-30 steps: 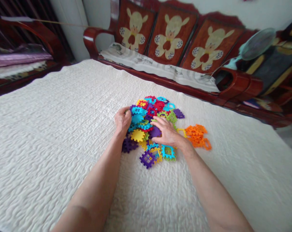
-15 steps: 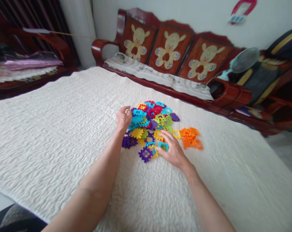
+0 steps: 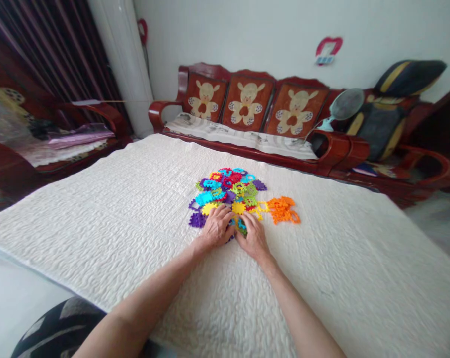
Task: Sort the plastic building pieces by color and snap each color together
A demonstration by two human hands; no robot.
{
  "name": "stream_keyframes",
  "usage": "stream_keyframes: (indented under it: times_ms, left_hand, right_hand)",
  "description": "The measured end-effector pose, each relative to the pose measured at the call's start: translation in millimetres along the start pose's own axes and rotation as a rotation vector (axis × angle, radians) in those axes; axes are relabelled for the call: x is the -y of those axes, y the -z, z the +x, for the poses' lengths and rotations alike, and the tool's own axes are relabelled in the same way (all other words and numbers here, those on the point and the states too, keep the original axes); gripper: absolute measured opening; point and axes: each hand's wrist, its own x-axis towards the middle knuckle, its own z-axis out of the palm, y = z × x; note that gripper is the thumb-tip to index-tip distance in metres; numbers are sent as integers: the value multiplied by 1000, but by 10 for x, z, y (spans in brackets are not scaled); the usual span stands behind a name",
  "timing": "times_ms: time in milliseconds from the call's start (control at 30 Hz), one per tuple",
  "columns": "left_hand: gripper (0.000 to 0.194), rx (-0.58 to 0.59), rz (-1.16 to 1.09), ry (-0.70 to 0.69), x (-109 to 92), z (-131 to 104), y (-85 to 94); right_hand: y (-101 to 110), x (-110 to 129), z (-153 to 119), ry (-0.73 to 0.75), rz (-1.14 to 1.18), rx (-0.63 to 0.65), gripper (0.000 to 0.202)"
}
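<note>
A pile of flat notched plastic pieces in several colours lies on a white quilted cover [image 3: 135, 199]. My left hand [image 3: 218, 227] rests over the near edge of the pile, fingers bent and close together, beside a yellow piece [image 3: 209, 208] and a dark purple piece [image 3: 197, 220]. Close on its right, my right hand [image 3: 253, 236] has its fingers curved down at a blue and green piece [image 3: 242, 226]. What lies under the fingertips of either hand is mostly hidden. Orange pieces [image 3: 283, 210] form a separate heap to the right of my right hand.
Beyond the covered surface stands a red wooden sofa [image 3: 217, 140] with three bear-patterned cushions. A fan [image 3: 346, 104] is at its right end. To the left is a wooden armchair [image 3: 111, 117] with a purple plastic package [image 3: 78, 136] on it.
My left hand has moved from the pile's left side to its near edge, beside my right hand. The purple window piece there is now mostly covered. The camera view has tilted up.
</note>
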Motion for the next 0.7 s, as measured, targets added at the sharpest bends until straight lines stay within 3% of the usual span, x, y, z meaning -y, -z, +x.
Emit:
stream_keyframes:
  times_ms: [133,433,700]
  left_hand:
    - [37,-5,35,12,4,-52,-50]
    - [29,-8,30,-29,86,62,-81]
    - [29,-103,29,-24,180,81,-170]
  right_hand:
    - [-23,-14,-8,10,2,-34,45]
    - [-57,-32,5,3,-21,-61,45]
    - [-45,-45,-6,14,82,-99,53]
